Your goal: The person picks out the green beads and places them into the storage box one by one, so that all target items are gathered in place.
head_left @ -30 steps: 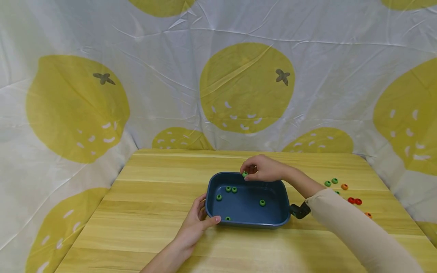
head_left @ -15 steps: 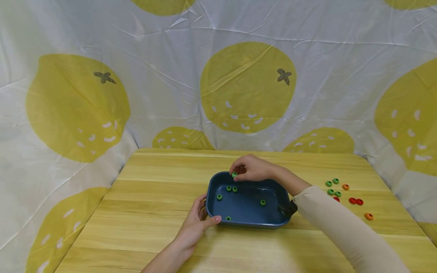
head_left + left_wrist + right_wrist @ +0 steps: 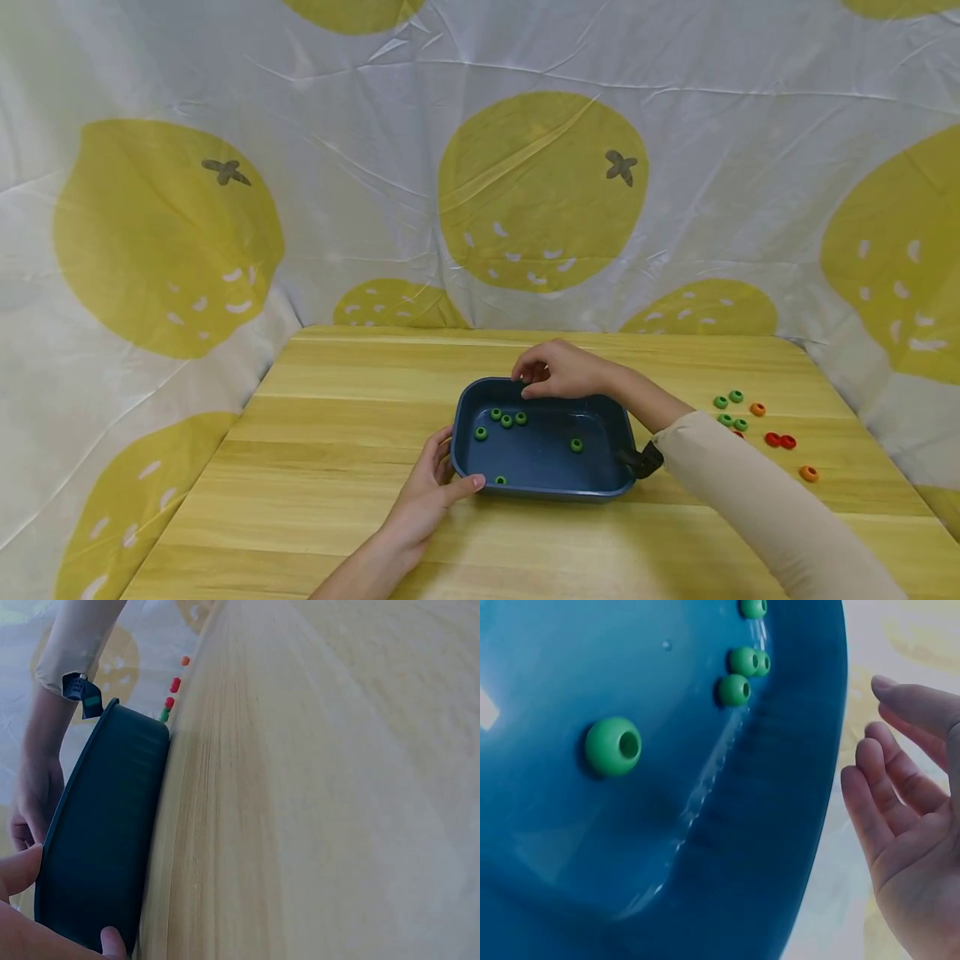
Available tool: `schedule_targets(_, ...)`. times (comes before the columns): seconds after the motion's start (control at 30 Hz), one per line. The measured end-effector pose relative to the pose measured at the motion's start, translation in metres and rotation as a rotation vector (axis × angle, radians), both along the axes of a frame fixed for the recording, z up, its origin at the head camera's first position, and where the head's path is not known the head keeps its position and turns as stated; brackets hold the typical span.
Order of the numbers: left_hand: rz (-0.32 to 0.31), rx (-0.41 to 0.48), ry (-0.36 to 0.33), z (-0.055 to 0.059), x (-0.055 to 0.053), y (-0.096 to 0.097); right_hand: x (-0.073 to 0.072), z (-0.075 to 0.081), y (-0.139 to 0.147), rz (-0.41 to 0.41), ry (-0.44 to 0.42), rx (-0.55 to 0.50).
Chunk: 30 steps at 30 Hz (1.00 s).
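- Two bare hands are at one deep, dark blue tray with rounded corners: the left hand (image 3: 423, 492) grips the tray (image 3: 555, 492) at its left end, thumb on the near rim.
- Over the far rim, the right hand (image 3: 566, 371) holds nothing, its fingers loosely bent and parted from the thumb.
- Six round green beads (image 3: 507, 422) with holes lie inside: three clustered at far left, one below them, one toward the right, one partly hidden by the near wall.
- Beside the tray, the wood-grain desk (image 3: 360, 383) carries four green beads (image 3: 721, 402), two orange beads (image 3: 809, 474) and three red beads (image 3: 788, 442).
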<state>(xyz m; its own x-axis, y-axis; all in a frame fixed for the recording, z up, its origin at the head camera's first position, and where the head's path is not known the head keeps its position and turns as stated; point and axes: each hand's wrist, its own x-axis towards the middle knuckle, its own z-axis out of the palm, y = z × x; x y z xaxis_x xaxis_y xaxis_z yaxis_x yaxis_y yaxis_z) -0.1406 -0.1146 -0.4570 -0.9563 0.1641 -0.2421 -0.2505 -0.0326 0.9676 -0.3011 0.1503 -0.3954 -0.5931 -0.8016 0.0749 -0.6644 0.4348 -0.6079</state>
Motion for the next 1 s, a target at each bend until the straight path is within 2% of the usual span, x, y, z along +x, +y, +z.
schedule_targets(0.2,0.001,-0.002,0.013,0.001,0.001,0.000,0.004,0.005,0.012,-0.019,-0.009,-0.011)
schedule_targets(0.47,0.008,-0.003,0.021,0.001,0.000,0.000,0.007,0.004,0.032,-0.049,-0.026,-0.031)
schedule_targets(1.0,0.016,-0.004,0.024,0.002,0.003,0.003,0.022,0.004,0.089,-0.188,-0.055,-0.043)
